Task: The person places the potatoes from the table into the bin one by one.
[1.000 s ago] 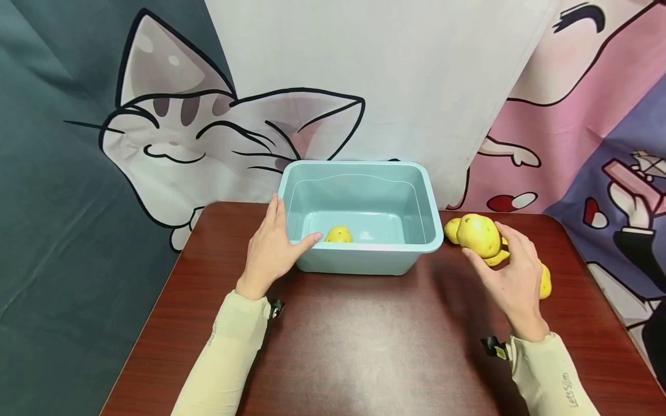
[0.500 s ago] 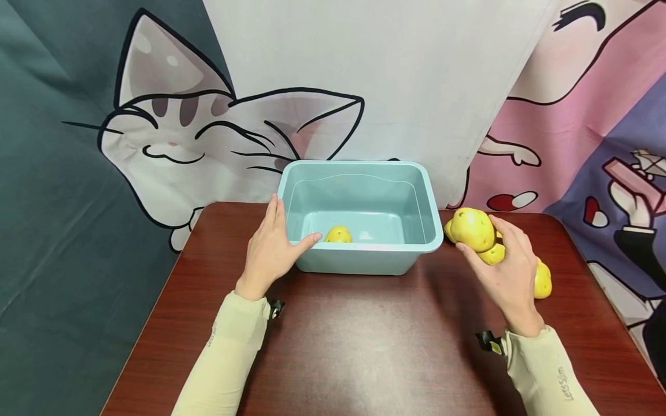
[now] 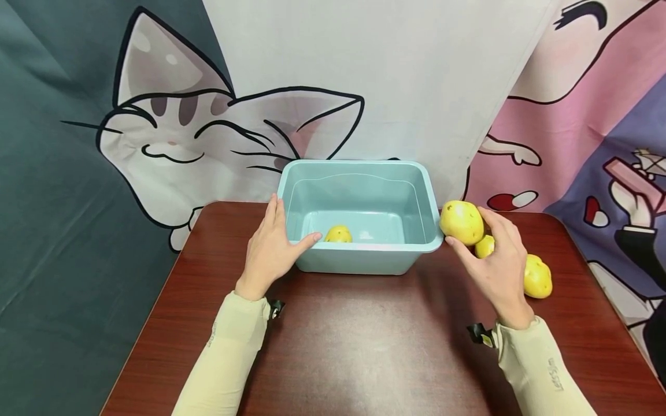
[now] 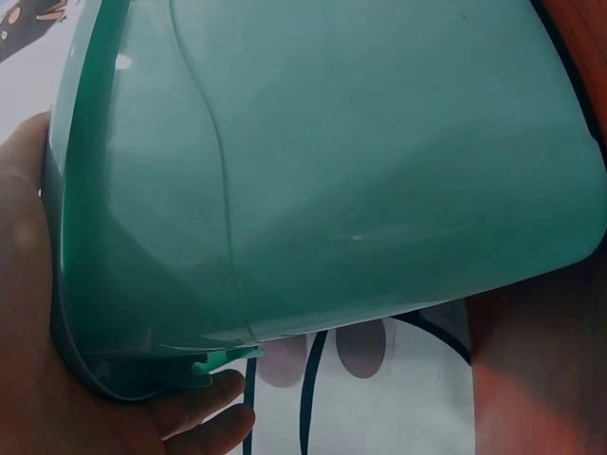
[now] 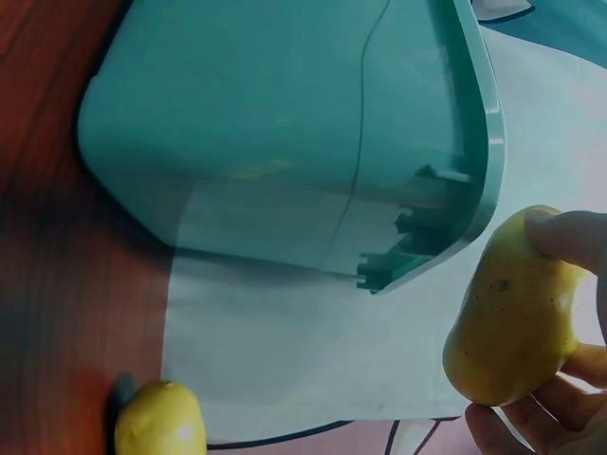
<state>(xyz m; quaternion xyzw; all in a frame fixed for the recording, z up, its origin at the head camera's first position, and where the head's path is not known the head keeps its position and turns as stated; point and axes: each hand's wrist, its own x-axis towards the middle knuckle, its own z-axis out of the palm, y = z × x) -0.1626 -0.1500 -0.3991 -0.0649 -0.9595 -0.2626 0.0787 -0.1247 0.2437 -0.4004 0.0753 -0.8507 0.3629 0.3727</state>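
A light blue plastic bin (image 3: 359, 261) stands on the table, with one yellow potato (image 3: 339, 234) visible inside. My left hand (image 3: 269, 248) rests at the bin's front left corner, its fingers straight along the side and the thumb reaching along the front rim. In the left wrist view, that hand lies against the rim of the bin (image 4: 313, 171). Between thumb and fingers, my right hand (image 3: 494, 263) holds another potato (image 3: 462, 223) above the table, close beside the bin's right rim. The right wrist view shows the held potato (image 5: 512, 313) apart from the bin.
Behind and under the right hand, a potato (image 3: 485, 247) lies partly hidden on the table. One more potato (image 3: 537, 277) lies to the right of the wrist. The reddish-brown table (image 3: 364, 335) ends at a printed cloth backdrop (image 3: 406, 75).
My right hand has carried its potato left and slightly up, away from the other potatoes and toward the bin. The left hand and the bin stay in place.
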